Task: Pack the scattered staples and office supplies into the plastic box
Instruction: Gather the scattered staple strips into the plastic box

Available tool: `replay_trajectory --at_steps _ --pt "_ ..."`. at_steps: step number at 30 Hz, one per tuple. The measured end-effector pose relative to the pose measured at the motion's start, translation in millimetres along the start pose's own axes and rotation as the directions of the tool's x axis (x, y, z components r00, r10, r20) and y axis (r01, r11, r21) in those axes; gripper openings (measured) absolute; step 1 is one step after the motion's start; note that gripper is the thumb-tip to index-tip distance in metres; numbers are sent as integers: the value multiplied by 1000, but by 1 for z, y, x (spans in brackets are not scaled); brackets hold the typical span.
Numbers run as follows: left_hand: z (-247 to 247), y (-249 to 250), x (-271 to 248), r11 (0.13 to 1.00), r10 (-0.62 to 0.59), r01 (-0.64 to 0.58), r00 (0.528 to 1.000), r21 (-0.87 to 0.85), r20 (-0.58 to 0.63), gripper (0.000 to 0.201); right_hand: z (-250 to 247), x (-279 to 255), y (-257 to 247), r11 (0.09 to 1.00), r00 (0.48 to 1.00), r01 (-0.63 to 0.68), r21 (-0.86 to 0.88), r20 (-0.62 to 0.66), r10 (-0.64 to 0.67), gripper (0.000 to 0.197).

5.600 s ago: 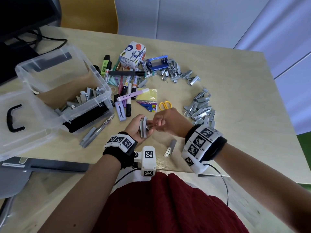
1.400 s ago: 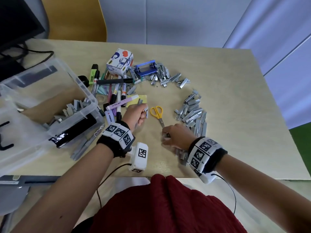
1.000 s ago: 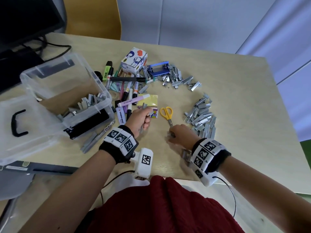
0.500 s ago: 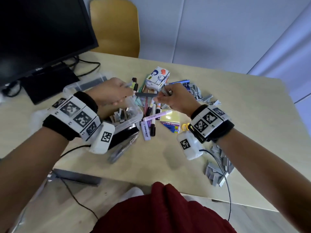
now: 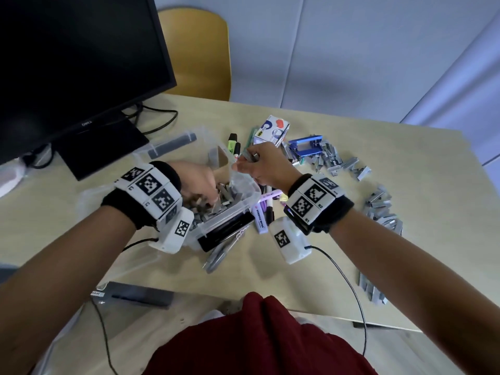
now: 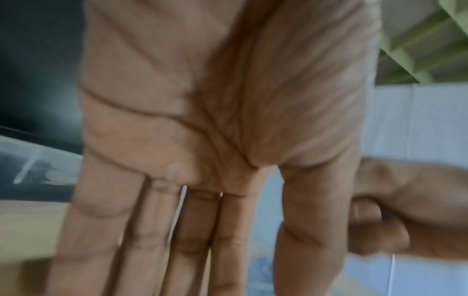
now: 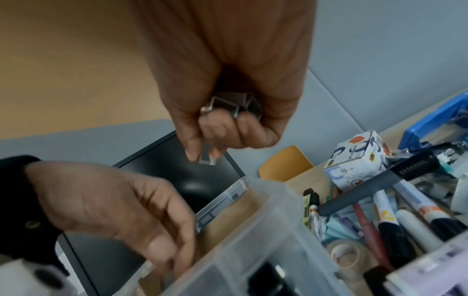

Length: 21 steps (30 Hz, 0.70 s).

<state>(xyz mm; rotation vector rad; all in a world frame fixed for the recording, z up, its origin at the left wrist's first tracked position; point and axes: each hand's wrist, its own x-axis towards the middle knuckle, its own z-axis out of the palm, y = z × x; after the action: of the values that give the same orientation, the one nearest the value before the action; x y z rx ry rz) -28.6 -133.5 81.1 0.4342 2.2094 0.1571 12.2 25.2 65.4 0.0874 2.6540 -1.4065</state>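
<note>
Progress: I am judging the packing partly done; a heap of staple strips is already lying in the plastic box (image 5: 244, 207), but most of the supplies are still waiting out on the table (image 5: 351, 253).
Left hand (image 5: 201, 182): I am reaching it down into the box over the heap; the left wrist view is showing its fingers (image 6: 162, 230) straight and flat, holding nothing.
Right hand (image 5: 266, 166): I am hovering it just above the box's far rim; its fingers are curling round a bundle of staples (image 7: 229, 105), with one strip sticking out below the fingertips.
Left to pack, staples: loose piles (image 5: 381, 209) are lying well to the right of the box; another cluster is sitting beside the blue stapler (image 5: 307, 144), and a few strips are near the table's front edge.
Left to pack, other: markers and pens (image 5: 263, 212) are lying right beside the box; the small printed carton (image 5: 273, 131) is standing behind them.
Box position: it is sitting left of centre on the table, in front of the monitor (image 5: 75, 63).
</note>
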Motion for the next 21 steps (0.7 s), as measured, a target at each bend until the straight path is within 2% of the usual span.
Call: replay_trajectory --at_steps 2,5,7,9,10,13,16,19,21 --pt "-11 -5 -6 998 33 -33 999 -57 -3 24 8 2 -1 999 999 -21 30 27 20 21" --pt "-31 -17 -9 968 61 -98 985 -232 -159 24 21 3 -7 999 995 -7 -37 104 11 13" --pt "-43 -27 -8 954 16 -125 928 -272 -371 21 32 4 -12 987 987 46 -152 161 -22 24" --pt "-55 -36 -5 975 -49 -70 856 -209 -515 25 43 7 -18 971 978 74 -225 209 -26 25" --pt "-60 -40 -3 983 -64 -35 852 -179 -520 29 49 8 -21 967 972 73 -246 233 -14 22" --pt "-69 -42 2 996 -81 53 887 -74 -454 43 65 11 -28 970 958 55 -237 288 16 15" --pt "-71 -50 12 988 -148 155 897 -19 -415 54 72 12 -33 958 949 82 -274 315 9 27" --pt "-71 -57 24 981 -157 188 905 42 -395 38 66 12 -31 977 965 43 -210 260 13 19" --pt "-73 -58 28 976 -162 205 906 71 -392 30 60 14 -23 939 981 68 -338 192 -2 18"
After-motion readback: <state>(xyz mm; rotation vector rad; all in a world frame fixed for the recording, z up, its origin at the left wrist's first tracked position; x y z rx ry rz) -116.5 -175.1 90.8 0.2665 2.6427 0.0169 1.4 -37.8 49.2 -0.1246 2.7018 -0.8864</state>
